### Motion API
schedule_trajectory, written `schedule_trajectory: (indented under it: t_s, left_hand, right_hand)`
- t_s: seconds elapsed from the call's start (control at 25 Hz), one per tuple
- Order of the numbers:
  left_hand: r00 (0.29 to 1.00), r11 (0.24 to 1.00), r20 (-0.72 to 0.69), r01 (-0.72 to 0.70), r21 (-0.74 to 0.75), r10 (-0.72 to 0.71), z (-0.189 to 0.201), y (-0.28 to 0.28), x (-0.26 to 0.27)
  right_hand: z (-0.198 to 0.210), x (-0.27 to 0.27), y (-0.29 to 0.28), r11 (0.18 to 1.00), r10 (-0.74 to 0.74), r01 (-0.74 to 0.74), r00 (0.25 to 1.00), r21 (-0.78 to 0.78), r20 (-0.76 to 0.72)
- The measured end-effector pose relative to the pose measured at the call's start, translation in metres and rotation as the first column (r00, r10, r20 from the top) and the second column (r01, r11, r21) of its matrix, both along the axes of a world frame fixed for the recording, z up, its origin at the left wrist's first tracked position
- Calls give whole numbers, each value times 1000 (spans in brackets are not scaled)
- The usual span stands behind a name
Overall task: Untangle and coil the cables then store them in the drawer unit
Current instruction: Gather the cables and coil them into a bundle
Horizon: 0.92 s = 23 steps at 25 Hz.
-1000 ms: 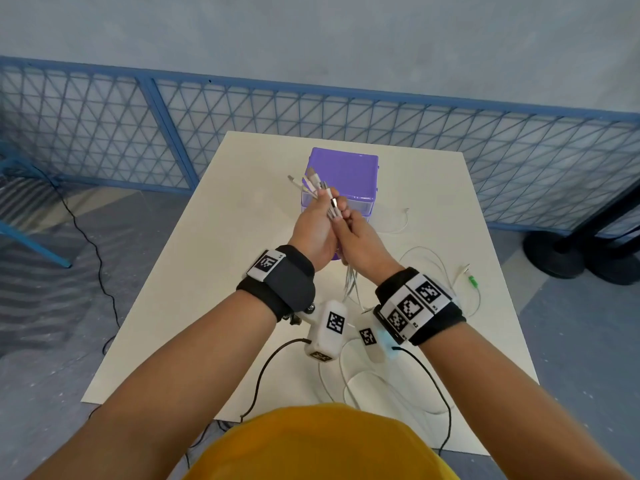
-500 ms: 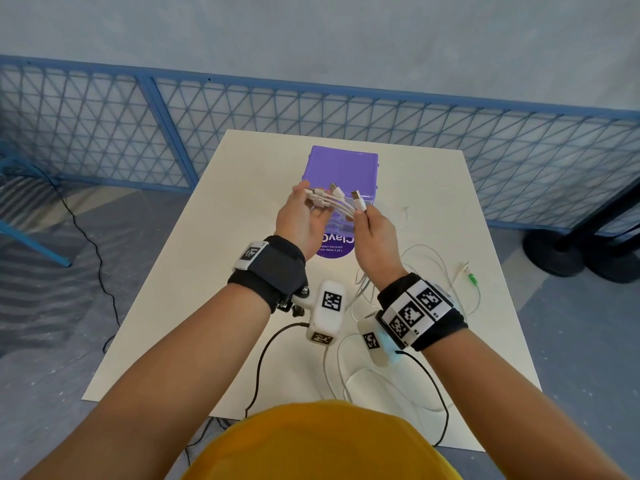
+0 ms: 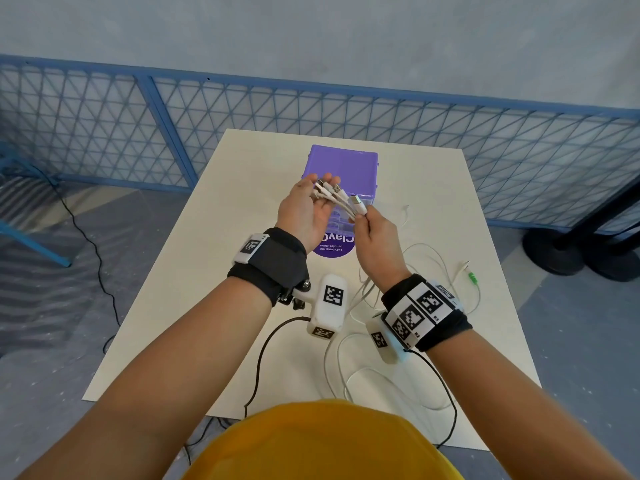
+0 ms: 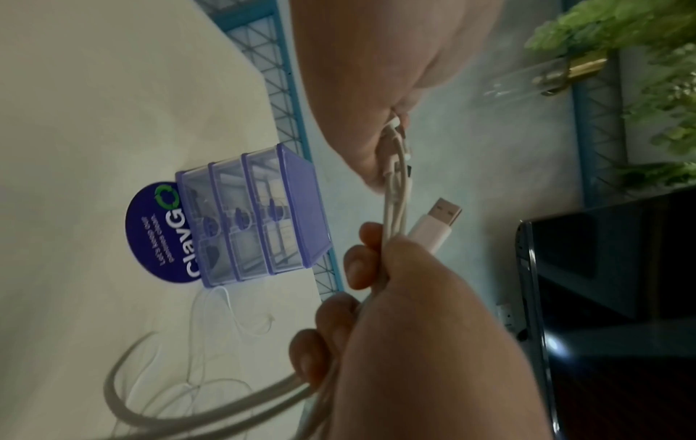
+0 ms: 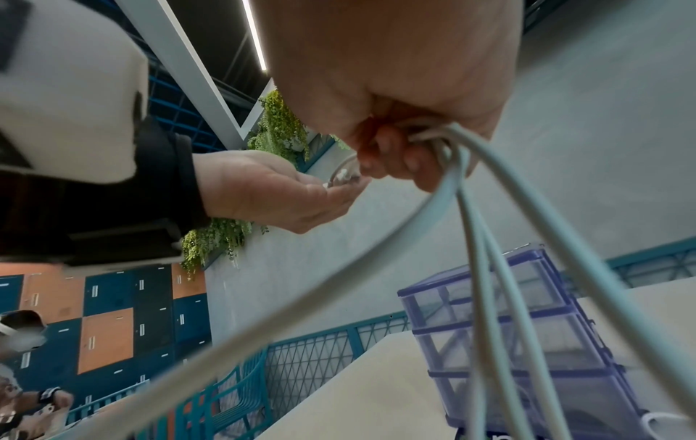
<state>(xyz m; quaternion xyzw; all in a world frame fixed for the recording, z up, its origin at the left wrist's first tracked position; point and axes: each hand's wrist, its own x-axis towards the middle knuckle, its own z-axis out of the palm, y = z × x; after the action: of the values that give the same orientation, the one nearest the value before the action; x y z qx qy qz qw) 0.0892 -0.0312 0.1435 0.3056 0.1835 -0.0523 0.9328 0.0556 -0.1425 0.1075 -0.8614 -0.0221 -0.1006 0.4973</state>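
My right hand [image 3: 375, 237] grips a bundle of white cables [image 3: 346, 207] just below their ends, in the air in front of the purple drawer unit [image 3: 343, 164]. One USB plug [image 3: 356, 203] sticks up out of that fist [image 4: 414, 297]. Several other connector ends [image 3: 325, 189] lie across the fingers of my left hand [image 3: 304, 213], which is palm up and relaxed. The cables [image 5: 471, 208] hang down from my right hand [image 5: 395, 89] to loose loops [image 3: 381, 375] on the table. The drawers of the unit [image 4: 260, 217] are closed.
The white table [image 3: 242, 237] carries a round purple sticker [image 3: 332, 250] in front of the unit. A thin white cable with a green plug [image 3: 472, 279] lies at the right. A blue mesh fence [image 3: 346, 109] stands behind the table and black stand bases [image 3: 554, 251] on the floor at the right.
My hands were together around the cable ends; they have drawn apart. The left hand has turned palm up and loosened, and the right hand has kept hold of the bundle.
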Motion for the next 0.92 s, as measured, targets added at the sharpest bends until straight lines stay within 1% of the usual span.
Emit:
schedule_trajectory:
  t_s: [0.12, 0.2, 0.24, 0.4, 0.52, 0.64, 0.72, 0.8, 0.92]
  left_hand:
    - [997, 986, 14, 70, 150, -73, 1, -1, 1]
    - [998, 975, 17, 62, 211, -67, 2, -4, 1]
    - [998, 974, 16, 55, 222, -60, 2, -5, 0]
    - [998, 983, 37, 47, 175, -54, 1, -5, -4]
    - [990, 958, 73, 94, 272, -117, -1, -7, -5]
    - [974, 932, 108, 151, 331, -197, 1, -9, -8]
    - [969, 915, 111, 167, 368, -222, 2, -9, -9]
    - [973, 909, 100, 156, 387, -209, 1, -10, -10]
    - [982, 921, 81, 127, 369, -168, 2, -13, -11]
  right_hand:
    - [0, -1, -1, 1000, 19, -19, 1000, -13, -7]
    - [1, -3, 0, 1000, 31, -31, 999, 3, -30]
    - [2, -3, 1, 999, 33, -32, 999, 24, -42]
    - [7, 3, 6, 995, 8, -3, 999, 100, -51]
    - [9, 7, 7, 992, -11, 15, 999, 123, -32]
    - [10, 7, 6, 993, -31, 34, 999, 115, -25]
    - [11, 7, 6, 989, -43, 47, 999, 143, -29]
    - [11, 8, 6, 979, -70, 76, 997, 188, -36]
    - [9, 9, 6, 960, -110, 116, 993, 254, -37]
